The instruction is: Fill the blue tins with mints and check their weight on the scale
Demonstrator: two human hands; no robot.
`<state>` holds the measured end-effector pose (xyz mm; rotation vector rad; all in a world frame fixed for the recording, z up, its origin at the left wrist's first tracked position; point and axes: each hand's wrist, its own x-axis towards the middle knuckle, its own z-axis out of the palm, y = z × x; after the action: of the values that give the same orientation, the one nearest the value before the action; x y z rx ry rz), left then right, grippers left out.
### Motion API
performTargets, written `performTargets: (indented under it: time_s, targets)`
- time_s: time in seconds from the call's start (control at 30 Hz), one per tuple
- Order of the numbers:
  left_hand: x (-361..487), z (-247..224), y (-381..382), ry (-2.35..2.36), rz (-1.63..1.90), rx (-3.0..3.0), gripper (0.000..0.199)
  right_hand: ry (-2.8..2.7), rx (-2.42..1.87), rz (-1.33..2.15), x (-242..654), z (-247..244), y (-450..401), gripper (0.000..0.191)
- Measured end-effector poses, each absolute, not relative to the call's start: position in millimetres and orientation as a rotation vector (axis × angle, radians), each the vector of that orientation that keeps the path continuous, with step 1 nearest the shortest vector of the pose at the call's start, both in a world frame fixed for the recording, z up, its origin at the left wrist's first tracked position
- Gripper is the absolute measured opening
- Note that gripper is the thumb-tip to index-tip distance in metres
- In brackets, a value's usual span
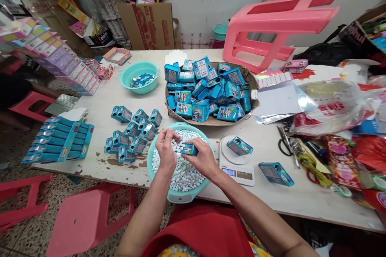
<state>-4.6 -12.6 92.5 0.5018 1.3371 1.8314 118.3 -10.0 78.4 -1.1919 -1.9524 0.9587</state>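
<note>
- Red cloth (196, 233): nearest, across the person's lap.
- Left hand (166, 150): fingers gathered around a few white pellets (177, 145) beside the held box.
- Right hand (203, 157): grasping the held box (189, 149), which lies sideways above the basin.
- Basin (181, 198): filled with pellets, at the table (286, 200) edge.
- Scale (245, 178): just beside the basin, to the person's right, bearing one blue box (240, 145); a second box (276, 173) lies farther right.
- Carton (211, 123): beyond the basin, heaped with blue boxes.
- Bowl (143, 89): farther left, containing small discs (141, 80).
</note>
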Motion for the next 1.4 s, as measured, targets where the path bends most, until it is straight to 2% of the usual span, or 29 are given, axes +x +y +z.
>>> performTargets:
  time_s: [0.43, 0.73, 0.87, 0.93, 1.03, 1.13, 1.2, 1.3, 1.4]
  targets:
    - [-4, 88, -1, 1.313, 1.783, 0.533, 0.034, -1.938, -1.210, 0.942, 111, 74, -5, 0.036]
    - [-8, 104, 2, 1.180, 1.775, 0.477, 0.042, -1.800, -1.129, 1.113, 111, 70, -1, 0.035]
    - [-36, 74, 5, 1.401, 1.779, 0.567, 0.045, -1.694, -1.054, 1.233, 129, 77, -2, 0.035]
    - [-50, 44, 2, 1.694, 1.523, 0.853, 0.039, -1.650, -1.048, 1.239, 140, 81, -4, 0.036]
    - [-53, 1, -6, 2.064, 0.855, 1.386, 0.027, -1.622, -1.096, 1.203, 152, 81, -5, 0.034]
    - [-36, -22, -12, 2.204, 0.364, 1.622, 0.027, -1.638, -1.129, 1.167, 155, 77, -3, 0.033]
    - [-22, -27, -12, 2.216, 0.193, 1.636, 0.026, -1.640, -1.141, 1.140, 155, 74, -2, 0.033]
    - [-12, -28, -11, 2.165, 0.277, 1.544, 0.021, -1.637, -1.167, 1.119, 154, 71, -2, 0.031]
    - [-16, -26, -10, 2.042, 0.699, 1.206, 0.015, -1.659, -1.214, 1.104, 157, 66, -2, 0.030]
